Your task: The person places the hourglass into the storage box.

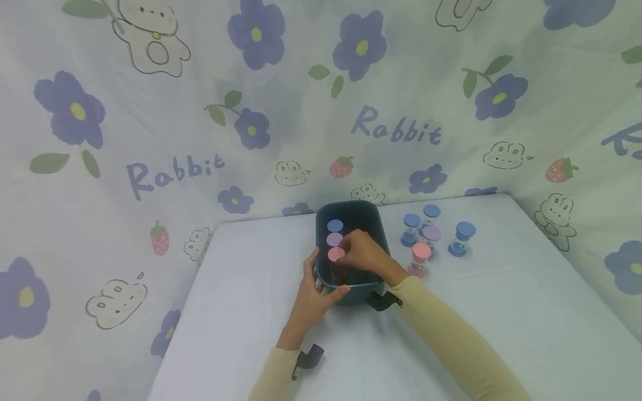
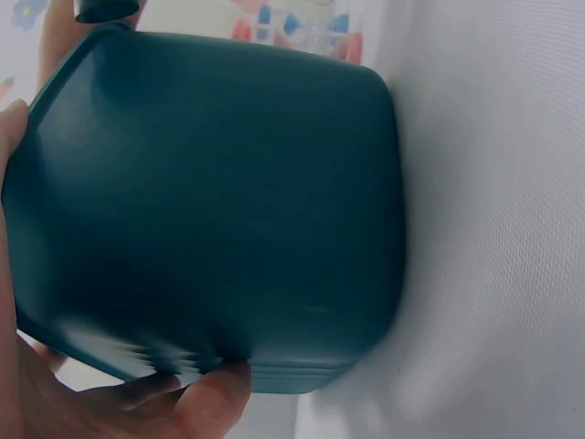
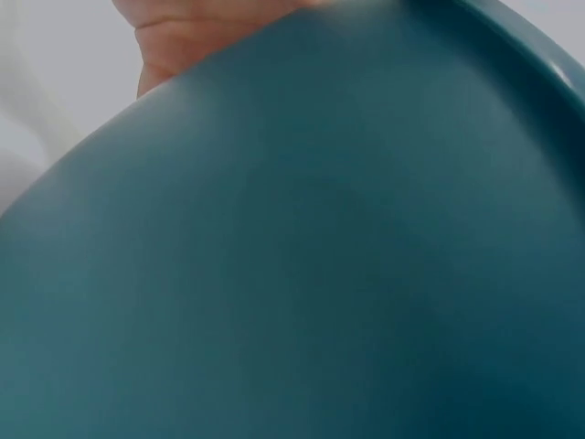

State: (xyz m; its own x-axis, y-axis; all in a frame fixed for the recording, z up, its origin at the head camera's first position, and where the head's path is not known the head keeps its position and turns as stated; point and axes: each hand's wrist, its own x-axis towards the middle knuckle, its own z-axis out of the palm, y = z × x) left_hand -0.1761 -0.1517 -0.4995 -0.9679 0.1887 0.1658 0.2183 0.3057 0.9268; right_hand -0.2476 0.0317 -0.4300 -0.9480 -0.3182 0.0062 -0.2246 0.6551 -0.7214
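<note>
A dark teal plastic bin stands on the table. My left hand grips its near left corner, thumb on the near rim and fingers along the left side; in the left wrist view the fingers lie on the ribbed wall. Reaching inside over the right side, my right hand pinches a pink hourglass by its cap. Beyond it, along the left wall, a purple hourglass and a blue hourglass stand in a row. The right wrist view is mostly bin wall, with the right fingers hidden.
Right of the bin stand several more sand timers: a pink one, a purple one and blue ones. A white cloth covers the table. A patterned curtain hangs close behind the bin.
</note>
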